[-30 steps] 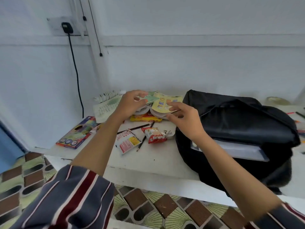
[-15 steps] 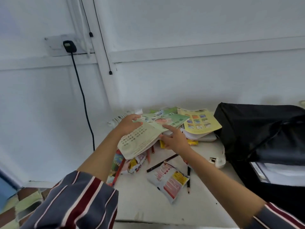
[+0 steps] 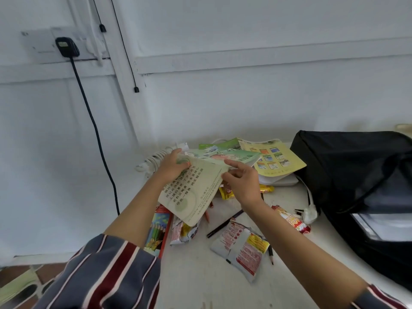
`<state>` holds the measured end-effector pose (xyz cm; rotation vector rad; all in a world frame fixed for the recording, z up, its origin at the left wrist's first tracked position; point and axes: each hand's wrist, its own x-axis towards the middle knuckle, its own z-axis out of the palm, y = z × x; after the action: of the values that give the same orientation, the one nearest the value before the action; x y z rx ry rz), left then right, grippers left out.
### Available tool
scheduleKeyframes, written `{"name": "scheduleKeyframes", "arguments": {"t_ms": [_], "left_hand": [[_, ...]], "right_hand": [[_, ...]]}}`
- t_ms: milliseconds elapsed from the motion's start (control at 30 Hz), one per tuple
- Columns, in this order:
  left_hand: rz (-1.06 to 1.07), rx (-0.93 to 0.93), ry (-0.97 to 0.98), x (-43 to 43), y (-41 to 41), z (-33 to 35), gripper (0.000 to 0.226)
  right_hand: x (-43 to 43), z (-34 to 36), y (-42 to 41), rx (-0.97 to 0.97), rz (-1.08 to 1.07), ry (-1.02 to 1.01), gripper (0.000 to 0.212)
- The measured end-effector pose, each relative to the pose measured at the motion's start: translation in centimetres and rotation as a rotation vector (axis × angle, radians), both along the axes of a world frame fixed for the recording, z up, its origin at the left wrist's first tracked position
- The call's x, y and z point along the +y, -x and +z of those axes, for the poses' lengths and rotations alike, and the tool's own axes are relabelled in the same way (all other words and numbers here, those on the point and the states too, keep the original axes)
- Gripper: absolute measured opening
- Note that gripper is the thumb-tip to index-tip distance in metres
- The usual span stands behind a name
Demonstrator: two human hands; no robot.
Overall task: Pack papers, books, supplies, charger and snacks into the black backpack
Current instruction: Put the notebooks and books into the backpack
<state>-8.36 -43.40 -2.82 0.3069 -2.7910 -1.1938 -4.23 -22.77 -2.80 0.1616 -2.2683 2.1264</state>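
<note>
**Q:** Centre of frame: which item is in hand, and where does it lie?

**A:** The pale green booklet (image 3: 194, 192), held tilted above the table (image 3: 200, 282). Its lower corner hangs over a snack packet (image 3: 182, 230) and the pencil box (image 3: 159, 228). The black backpack (image 3: 347, 170) lies at the right edge of the frame, mouth open, with pale sheets (image 3: 383, 224) showing inside at lower right.

**Q:** State of the 2 hands?

**A:** They are apart, 1 at each side of the booklet. The left hand (image 3: 172, 166) grips the upper left corner, fingers curled over the edge. The right hand (image 3: 243, 186) meets the right edge with its index finger straight. Whether its thumb pinches the cover cannot be told.

**Q:** How will the booklet handle?

**A:** Judged light, thin and floppy, since the cover sags away from the gripped corner. A 1-corner hold lets it droop, so support along the spine or at both side edges suits it better. The cover looks smooth and may slide. It should go in flat beside the pale sheets so that no corner folds.

**Q:** What else lies in reach?

**A:** The yellow booklet (image 3: 276, 159) and green booklet (image 3: 236, 156), upper centre, overlapping just behind the hands. The charger (image 3: 66, 46) is plugged in at upper left, well apart from the backpack and not yet packed.
</note>
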Motion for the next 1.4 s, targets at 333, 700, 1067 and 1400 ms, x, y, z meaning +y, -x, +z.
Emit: {"name": "scheduleKeyframes", "arguments": {"t_ms": [333, 700, 1067, 1400], "left_hand": [[0.126, 0.241, -0.411, -0.2, -0.4, 2.3, 0.059], [-0.003, 0.693, -0.723, 3.1, -1.8, 8.4, 0.044], [-0.156, 0.777, -0.667, 12.6, -3.0, 11.0, 0.029], [-0.399, 0.441, -0.763, 24.0, -6.1, 7.1, 0.033]], "right_hand": [[2.0, 3.9, 0.1, 0.283, -0.012, 0.022, 0.032], [8.8, 8.9, 0.8, 0.57, -0.16, -0.108, 0.031], [17.2, 10.4, -0.2, 0.708, -0.268, 0.089, 0.028], [28.8, 9.0, -1.8, 0.502, -0.352, 0.198, 0.029]]}}
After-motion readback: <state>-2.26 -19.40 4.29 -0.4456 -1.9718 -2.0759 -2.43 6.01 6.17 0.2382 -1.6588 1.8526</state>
